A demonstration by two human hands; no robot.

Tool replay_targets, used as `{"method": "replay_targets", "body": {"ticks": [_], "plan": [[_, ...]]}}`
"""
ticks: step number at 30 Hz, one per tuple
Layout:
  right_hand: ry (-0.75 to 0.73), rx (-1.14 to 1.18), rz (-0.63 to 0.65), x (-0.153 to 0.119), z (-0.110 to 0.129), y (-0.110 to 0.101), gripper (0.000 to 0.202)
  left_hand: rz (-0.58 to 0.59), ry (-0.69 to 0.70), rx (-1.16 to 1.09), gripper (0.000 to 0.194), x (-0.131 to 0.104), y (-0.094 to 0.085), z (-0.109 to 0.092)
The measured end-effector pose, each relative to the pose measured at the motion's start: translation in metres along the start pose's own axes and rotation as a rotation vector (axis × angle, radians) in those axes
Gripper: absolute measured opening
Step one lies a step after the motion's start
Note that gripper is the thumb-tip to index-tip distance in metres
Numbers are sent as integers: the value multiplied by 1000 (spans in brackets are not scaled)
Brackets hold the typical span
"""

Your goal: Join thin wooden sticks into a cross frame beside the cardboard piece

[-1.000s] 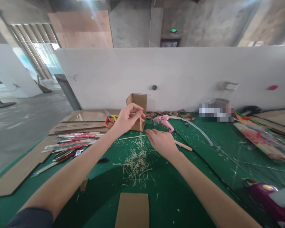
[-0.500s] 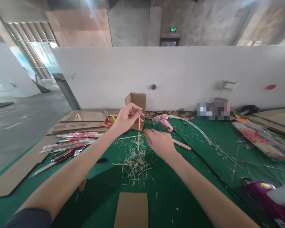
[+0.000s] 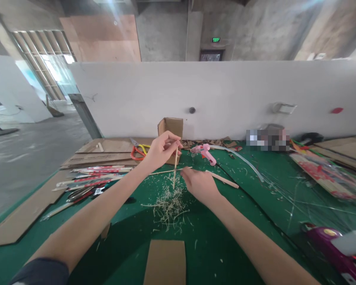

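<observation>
My left hand pinches the top of a thin wooden stick, which hangs nearly upright. Closed and slightly blurred, my right hand is just right of the stick's lower half. A thin dark blade shows faintly at its fingertips beside the stick; its handle is hidden in the hand. Under the stick lies a heap of curled wood shavings. Another thin stick lies flat behind it, and a thicker wooden stick lies beyond my right hand.
Behind the hands stand a folded cardboard piece, scissors and a pink glue gun with a black cord. Wrapped sticks lie left. A cardboard rectangle is in front; a purple device sits at right.
My right hand has shifted slightly down and right, and the dark blade shows less beside the stick. My left hand still pinches the stick, a little further right in view.
</observation>
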State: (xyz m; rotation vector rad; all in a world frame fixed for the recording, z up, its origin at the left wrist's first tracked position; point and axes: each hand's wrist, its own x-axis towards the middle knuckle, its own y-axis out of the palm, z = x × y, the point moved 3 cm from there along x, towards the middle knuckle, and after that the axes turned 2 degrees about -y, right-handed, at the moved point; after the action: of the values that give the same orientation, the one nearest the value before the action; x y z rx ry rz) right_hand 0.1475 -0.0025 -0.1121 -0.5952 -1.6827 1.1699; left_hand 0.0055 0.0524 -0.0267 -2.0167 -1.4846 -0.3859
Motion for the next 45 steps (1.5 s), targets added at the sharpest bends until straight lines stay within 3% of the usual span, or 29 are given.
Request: {"method": "replay_targets", "body": {"ticks": [3, 11, 25, 33, 42, 45], "plan": [[-87, -26, 57, -3, 3, 7, 40, -33, -22, -4, 15, 2, -4, 5], [59, -82, -132, 14, -5, -8, 42, -43, -54, -7, 14, 3, -3, 7], [179, 39, 74, 10, 4, -3, 35, -59, -63, 2, 16, 2, -2, 7], [215, 49, 75, 7, 6, 1, 38, -59, -33, 6, 13, 1, 1, 4], [199, 24, 107, 7, 4, -9, 42, -50, -14, 29, 13, -2, 3, 0], [125, -31, 198, 5, 6, -10, 44, -46, -11, 26, 13, -3, 4, -2]]}}
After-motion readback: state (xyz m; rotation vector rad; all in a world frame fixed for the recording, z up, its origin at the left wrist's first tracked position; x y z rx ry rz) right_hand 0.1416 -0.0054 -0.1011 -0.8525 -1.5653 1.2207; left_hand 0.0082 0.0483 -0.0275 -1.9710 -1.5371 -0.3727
